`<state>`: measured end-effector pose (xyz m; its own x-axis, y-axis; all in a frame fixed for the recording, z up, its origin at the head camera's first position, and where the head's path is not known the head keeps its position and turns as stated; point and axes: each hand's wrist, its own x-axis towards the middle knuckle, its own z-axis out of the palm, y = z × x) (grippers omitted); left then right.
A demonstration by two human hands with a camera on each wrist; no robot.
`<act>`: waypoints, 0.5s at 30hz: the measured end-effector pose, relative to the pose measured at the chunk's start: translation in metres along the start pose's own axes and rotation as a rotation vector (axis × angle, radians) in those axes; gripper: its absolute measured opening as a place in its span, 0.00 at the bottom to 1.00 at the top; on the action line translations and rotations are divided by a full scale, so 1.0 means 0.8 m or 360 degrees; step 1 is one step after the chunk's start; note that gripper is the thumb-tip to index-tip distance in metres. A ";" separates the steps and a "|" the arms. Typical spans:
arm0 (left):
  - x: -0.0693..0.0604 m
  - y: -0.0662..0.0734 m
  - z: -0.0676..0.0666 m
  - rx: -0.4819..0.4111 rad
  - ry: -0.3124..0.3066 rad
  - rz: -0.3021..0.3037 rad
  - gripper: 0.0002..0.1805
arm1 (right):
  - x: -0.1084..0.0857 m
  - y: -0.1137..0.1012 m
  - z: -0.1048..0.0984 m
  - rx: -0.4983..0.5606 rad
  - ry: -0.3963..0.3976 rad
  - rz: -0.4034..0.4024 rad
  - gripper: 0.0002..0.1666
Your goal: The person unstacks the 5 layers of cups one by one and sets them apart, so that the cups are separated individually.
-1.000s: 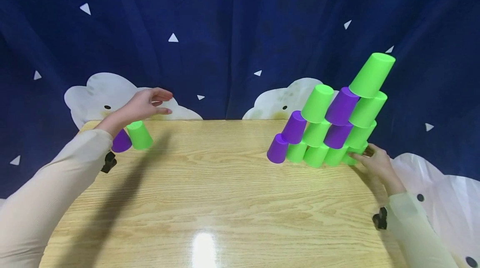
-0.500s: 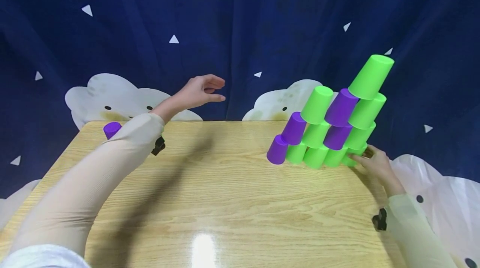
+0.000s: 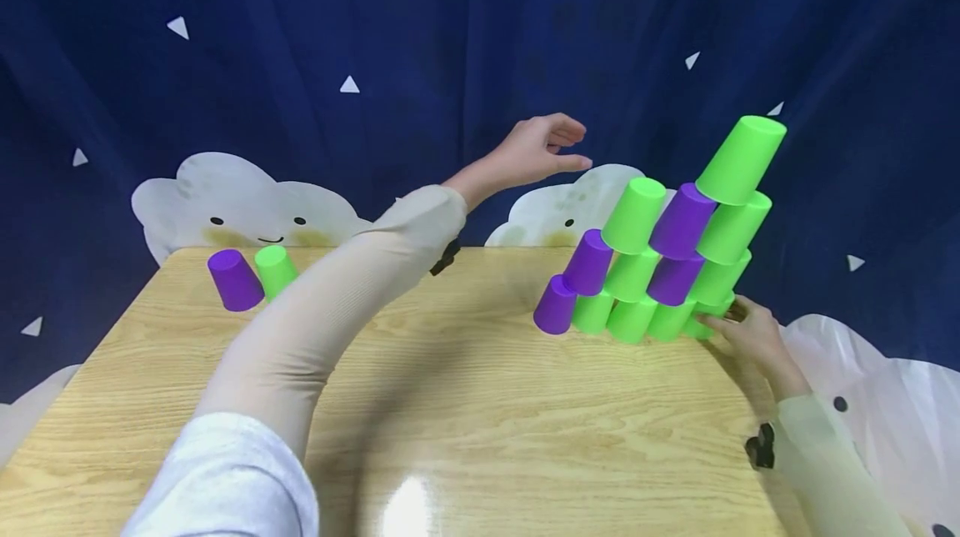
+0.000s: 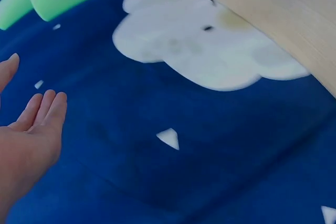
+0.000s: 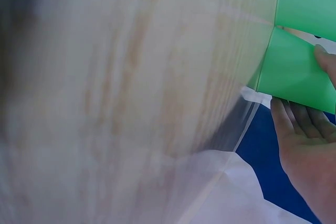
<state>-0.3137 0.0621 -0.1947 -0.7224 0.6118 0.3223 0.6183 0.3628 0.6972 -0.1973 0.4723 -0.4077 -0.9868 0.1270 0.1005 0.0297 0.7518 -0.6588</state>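
A stepped wall of green and purple cups, all upside down, stands at the table's back right in the head view. A single green cup (image 3: pixel 741 160) tops its right side, and a purple cup (image 3: pixel 555 305) ends the bottom row on the left. My left hand (image 3: pixel 531 150) is in the air left of the upper cups, thumb and fingers apart, holding nothing. My right hand (image 3: pixel 757 343) holds the bottom row's rightmost green cup (image 5: pixel 296 69) in place, thumb on one side and fingers on the other.
At the table's back left stand a purple cup (image 3: pixel 235 280) and a green cup (image 3: pixel 274 270), the latter partly behind my left sleeve. A dark blue curtain (image 3: pixel 405 12) with white clouds hangs just beyond the wooden table (image 3: pixel 570 437).
My left hand has travelled right and upward from near the two left cups towards the cup wall. The right hand stays at the bottom-right green cup, and the wall looks unchanged.
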 end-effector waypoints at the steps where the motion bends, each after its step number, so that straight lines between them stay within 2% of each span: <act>1: 0.007 0.007 0.004 -0.0008 -0.0010 0.0003 0.31 | 0.001 0.000 0.000 -0.0009 0.0013 -0.0009 0.43; 9: 0.051 0.049 0.038 -0.0077 -0.0116 -0.0015 0.33 | 0.005 -0.008 0.003 -0.0012 0.0011 -0.0029 0.42; 15: 0.078 0.085 0.064 -0.0084 -0.0127 -0.0083 0.37 | 0.007 -0.013 0.006 0.0001 0.0030 -0.0041 0.40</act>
<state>-0.3009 0.1615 -0.1600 -0.7250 0.6477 0.2343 0.5617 0.3592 0.7453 -0.2041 0.4622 -0.4042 -0.9840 0.1199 0.1318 0.0040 0.7544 -0.6564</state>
